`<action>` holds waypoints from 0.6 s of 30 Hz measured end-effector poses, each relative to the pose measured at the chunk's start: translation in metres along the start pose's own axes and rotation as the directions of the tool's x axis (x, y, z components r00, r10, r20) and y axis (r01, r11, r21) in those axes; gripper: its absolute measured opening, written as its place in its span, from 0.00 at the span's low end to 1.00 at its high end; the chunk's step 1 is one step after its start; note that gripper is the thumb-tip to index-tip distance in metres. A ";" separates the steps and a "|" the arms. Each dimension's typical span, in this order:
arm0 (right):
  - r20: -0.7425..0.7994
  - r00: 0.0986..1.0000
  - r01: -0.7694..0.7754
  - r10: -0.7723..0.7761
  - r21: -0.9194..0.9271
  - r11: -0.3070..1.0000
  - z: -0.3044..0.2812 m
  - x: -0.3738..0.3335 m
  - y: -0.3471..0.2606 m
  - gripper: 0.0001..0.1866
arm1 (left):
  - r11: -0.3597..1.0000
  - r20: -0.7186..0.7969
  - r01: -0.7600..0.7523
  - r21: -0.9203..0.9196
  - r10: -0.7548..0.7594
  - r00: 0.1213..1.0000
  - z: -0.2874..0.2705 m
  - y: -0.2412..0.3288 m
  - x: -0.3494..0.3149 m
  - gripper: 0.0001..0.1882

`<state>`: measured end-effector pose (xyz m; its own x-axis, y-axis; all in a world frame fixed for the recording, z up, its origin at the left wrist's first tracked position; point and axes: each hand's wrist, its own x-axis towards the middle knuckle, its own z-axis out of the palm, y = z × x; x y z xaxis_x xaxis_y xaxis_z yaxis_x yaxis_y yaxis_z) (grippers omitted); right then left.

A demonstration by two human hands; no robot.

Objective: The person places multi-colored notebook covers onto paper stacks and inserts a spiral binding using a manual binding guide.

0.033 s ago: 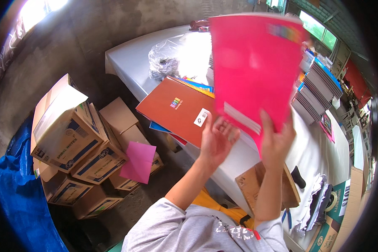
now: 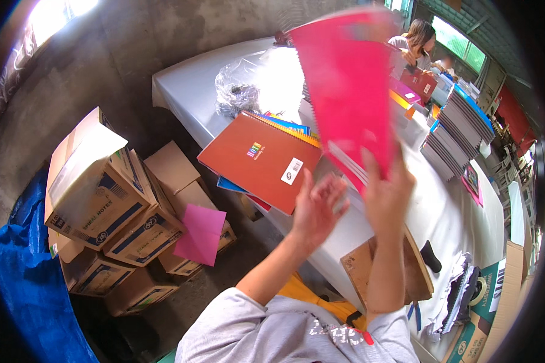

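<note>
A bright pink notebook, blurred by motion, stands tilted up in front of me over the table. My right hand grips its lower edge. Fingers apart and holding nothing, my left hand is raised just below the pink notebook. Beside its fingertips lies a brown spiral notebook, on top of a small pile with yellow and blue notebooks showing under it.
Stacked cartons stand at the left, with a pink sheet on them. Clear plastic wrap lies on the white table. Piled notebooks stand at the right, near another person. A brown cardboard piece is by my right forearm.
The pink notebook has swung left and tilted, with my right hand moving slightly left along with it. Another person, hidden before, now shows behind it. My left hand has barely shifted.
</note>
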<state>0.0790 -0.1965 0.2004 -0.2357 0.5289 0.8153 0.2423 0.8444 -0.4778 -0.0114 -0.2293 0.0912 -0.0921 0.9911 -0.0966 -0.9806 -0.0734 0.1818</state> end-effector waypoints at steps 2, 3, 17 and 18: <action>0.058 0.962 0.271 -0.266 -0.313 0.910 0.052 0.012 -0.003 0.31 | 0.989 0.022 0.142 0.030 -0.143 0.989 -0.028 -0.024 -0.009 0.19; 0.194 0.941 0.339 -0.279 -0.469 0.816 0.069 0.011 -0.003 0.29 | 0.978 0.047 0.204 0.051 -0.206 0.977 -0.038 -0.041 -0.017 0.18; 0.573 0.618 -0.230 0.538 -0.523 0.821 -0.067 0.049 0.171 0.24 | -0.314 0.621 -0.543 0.779 0.262 0.739 -0.027 -0.058 0.054 0.26; 0.481 0.625 -0.384 0.615 -0.497 0.778 -0.094 0.033 0.209 0.29 | -0.453 0.605 -0.452 0.768 0.284 0.744 -0.032 -0.062 0.080 0.29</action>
<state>0.2106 -0.0110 0.1581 -0.4506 0.8908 0.0585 0.7464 0.4119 -0.5226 0.0362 -0.1486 0.0413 -0.2425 0.7835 0.5721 0.6191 -0.3291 0.7130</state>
